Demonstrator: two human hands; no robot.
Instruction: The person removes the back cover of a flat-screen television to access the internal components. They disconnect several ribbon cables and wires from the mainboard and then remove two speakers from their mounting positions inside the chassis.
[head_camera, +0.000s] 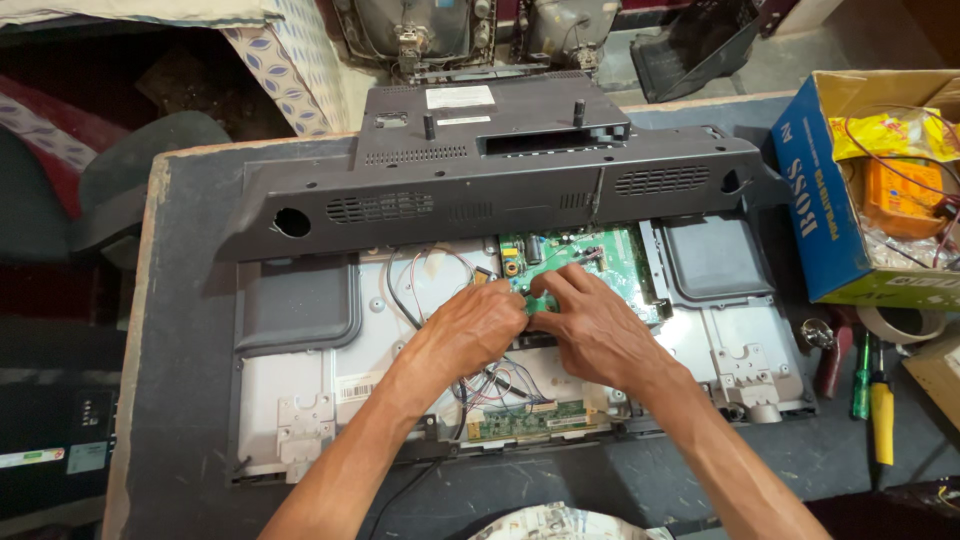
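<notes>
Both forearms reached up from the bottom edge toward the middle of an opened flat-panel television (300, 400) lying face down on a dark worktable (185, 300). At the set's centre, the left hand (478, 325) and the right hand (590, 325) met over the lower edge of a green main circuit board (580, 250). Each hand's fingertips were pinched together on a small green part (540, 302) held between them, just at that board's near edge. Thin coloured wires (500, 385) ran below the hands to a narrow green strip board (530, 420) near the panel's front edge. Behind the hands, the grey plastic back cover (480, 165) stood tilted up along the far side of the table. To the right sat a blue cardboard box (825, 220), a roll of tape (905, 322), and a green and a yellow screwdriver (880, 405).
</notes>
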